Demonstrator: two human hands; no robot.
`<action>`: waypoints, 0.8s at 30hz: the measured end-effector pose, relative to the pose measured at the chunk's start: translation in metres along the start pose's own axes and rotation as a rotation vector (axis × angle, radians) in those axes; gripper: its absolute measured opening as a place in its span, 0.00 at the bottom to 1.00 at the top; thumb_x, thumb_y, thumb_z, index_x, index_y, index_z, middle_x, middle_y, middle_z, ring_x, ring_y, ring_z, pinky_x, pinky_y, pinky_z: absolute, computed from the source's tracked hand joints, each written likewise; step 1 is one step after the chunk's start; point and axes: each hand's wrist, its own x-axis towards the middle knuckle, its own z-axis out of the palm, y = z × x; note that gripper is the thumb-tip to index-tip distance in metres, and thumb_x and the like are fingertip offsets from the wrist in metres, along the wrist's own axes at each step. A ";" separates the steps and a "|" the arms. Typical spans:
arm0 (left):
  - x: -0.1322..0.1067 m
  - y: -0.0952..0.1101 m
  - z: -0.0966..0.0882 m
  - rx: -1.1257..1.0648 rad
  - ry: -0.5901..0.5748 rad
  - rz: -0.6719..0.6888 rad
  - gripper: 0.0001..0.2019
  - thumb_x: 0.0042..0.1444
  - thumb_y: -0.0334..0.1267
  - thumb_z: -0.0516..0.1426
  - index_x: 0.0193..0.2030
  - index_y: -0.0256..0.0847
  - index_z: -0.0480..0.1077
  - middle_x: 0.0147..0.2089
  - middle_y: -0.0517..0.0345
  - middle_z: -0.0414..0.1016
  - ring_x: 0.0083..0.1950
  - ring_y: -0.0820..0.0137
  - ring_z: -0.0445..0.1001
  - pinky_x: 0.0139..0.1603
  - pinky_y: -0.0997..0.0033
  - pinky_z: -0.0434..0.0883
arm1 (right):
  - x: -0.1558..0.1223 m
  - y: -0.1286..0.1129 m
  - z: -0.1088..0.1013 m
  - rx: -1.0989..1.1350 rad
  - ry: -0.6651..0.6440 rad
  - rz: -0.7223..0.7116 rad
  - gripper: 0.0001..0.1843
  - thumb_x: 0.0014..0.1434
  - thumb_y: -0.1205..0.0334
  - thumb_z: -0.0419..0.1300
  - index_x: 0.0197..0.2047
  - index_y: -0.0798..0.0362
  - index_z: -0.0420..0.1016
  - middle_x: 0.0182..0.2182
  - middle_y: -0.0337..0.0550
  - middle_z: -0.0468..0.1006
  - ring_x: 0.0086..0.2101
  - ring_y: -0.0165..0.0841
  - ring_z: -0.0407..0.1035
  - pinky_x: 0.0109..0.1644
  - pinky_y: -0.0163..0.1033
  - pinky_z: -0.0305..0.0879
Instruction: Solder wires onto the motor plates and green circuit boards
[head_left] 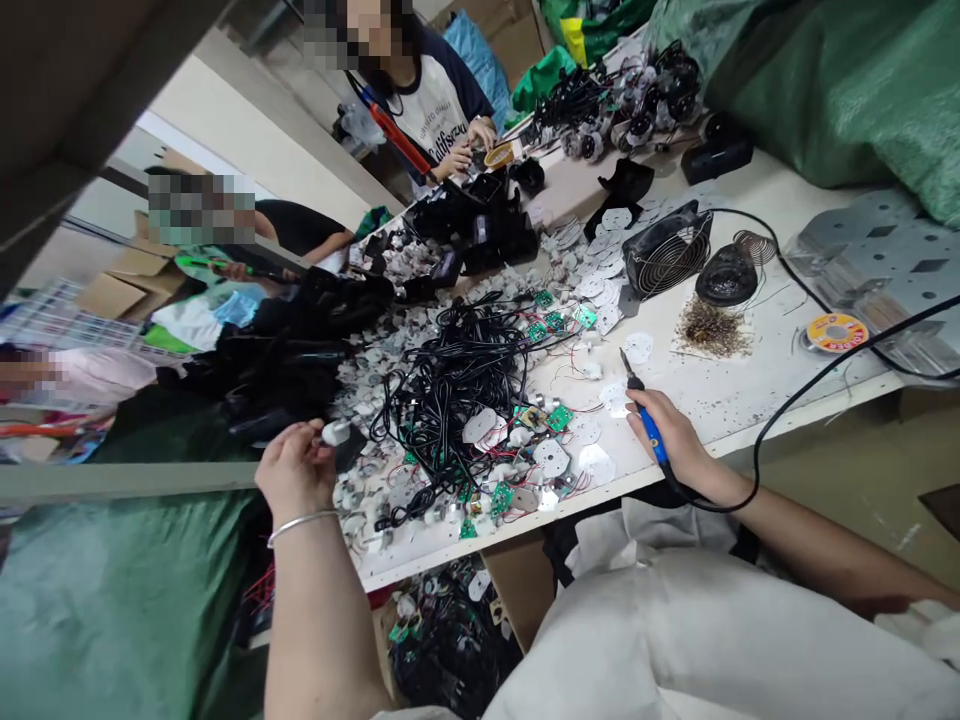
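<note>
And here we have it: the right hand (675,440) grips a blue-handled soldering iron (651,430), its tip angled out over the white table (750,385), while the left hand (296,465) pinches a small white part (336,434) between the fingers! Between them sprawls a great tangle of black cables (450,380), green circuit boards (559,418) scattered about its edges. Look to the right, where a square fan (667,250) stands near a heap of brownish bits (712,330) and a yellow-and-red solder spool (838,332), and across the table a co-worker (442,110) has both hands close together!
</note>
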 end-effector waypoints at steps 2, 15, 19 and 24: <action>-0.014 0.024 0.032 -0.110 -0.090 -0.025 0.19 0.27 0.37 0.68 0.27 0.39 0.65 0.25 0.67 0.74 0.21 0.84 0.58 0.21 0.84 0.54 | 0.001 -0.001 0.001 0.023 0.009 0.000 0.17 0.70 0.57 0.52 0.59 0.49 0.66 0.48 0.51 0.76 0.44 0.38 0.78 0.46 0.45 0.78; -0.158 0.062 0.226 -0.426 -0.768 -0.391 0.15 0.36 0.33 0.73 0.30 0.33 0.75 0.25 0.60 0.76 0.19 0.82 0.67 0.14 0.87 0.64 | 0.007 0.032 -0.078 0.199 0.523 0.156 0.15 0.66 0.49 0.57 0.48 0.49 0.74 0.33 0.42 0.83 0.31 0.31 0.79 0.39 0.40 0.78; -0.183 0.046 0.229 -0.337 -0.799 -0.373 0.16 0.35 0.35 0.74 0.32 0.34 0.78 0.26 0.57 0.78 0.18 0.78 0.70 0.15 0.83 0.68 | 0.015 0.060 -0.107 0.295 0.650 0.362 0.22 0.64 0.40 0.57 0.44 0.51 0.73 0.24 0.33 0.77 0.18 0.24 0.70 0.24 0.31 0.68; -0.200 0.026 0.225 -0.232 -0.818 -0.382 0.17 0.35 0.39 0.75 0.31 0.34 0.79 0.24 0.58 0.76 0.18 0.76 0.70 0.15 0.81 0.68 | 0.028 0.068 -0.115 0.303 0.645 0.402 0.22 0.64 0.39 0.56 0.44 0.51 0.72 0.24 0.31 0.75 0.17 0.22 0.66 0.22 0.30 0.63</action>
